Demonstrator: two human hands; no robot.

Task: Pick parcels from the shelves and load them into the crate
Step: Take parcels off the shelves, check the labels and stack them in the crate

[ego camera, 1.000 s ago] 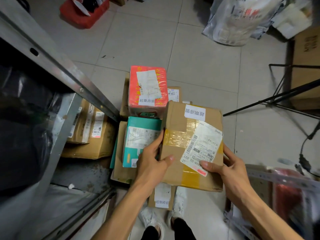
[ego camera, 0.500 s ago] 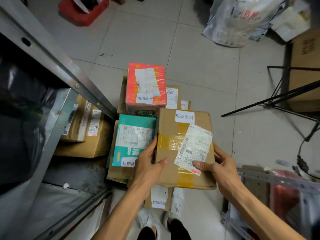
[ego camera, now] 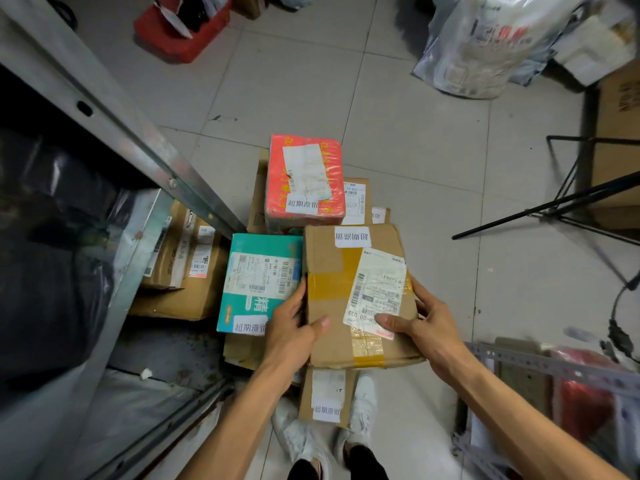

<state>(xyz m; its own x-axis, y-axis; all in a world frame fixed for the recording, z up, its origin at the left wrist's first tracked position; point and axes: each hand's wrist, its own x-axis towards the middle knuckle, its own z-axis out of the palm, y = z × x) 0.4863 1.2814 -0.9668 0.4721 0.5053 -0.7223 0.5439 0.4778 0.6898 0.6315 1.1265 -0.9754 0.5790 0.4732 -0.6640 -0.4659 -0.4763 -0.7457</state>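
A brown cardboard parcel [ego camera: 332,271] with yellow tape and a white shipping label is held between both hands over a pile of parcels on the floor. My left hand [ego camera: 294,327] grips its left edge, thumb on top. My right hand [ego camera: 422,323] grips its right edge, thumb on the label. Beside it on the left lies a teal parcel [ego camera: 256,271], and behind it a red wrapped parcel [ego camera: 304,178]. Flat brown boxes [ego camera: 325,396] lie underneath. No crate can be told apart from the pile.
A metal shelf rail [ego camera: 114,109] runs along the left, with brown boxes [ego camera: 180,268] and dark bags on its lower levels. A red bin [ego camera: 180,29] and a large plastic sack [ego camera: 485,46] sit on the tiled floor. A black stand [ego camera: 554,209] and a perforated rack [ego camera: 554,365] are on the right.
The brown parcel has come down and slightly left with both hands, settling closer to the pile beside the teal parcel.
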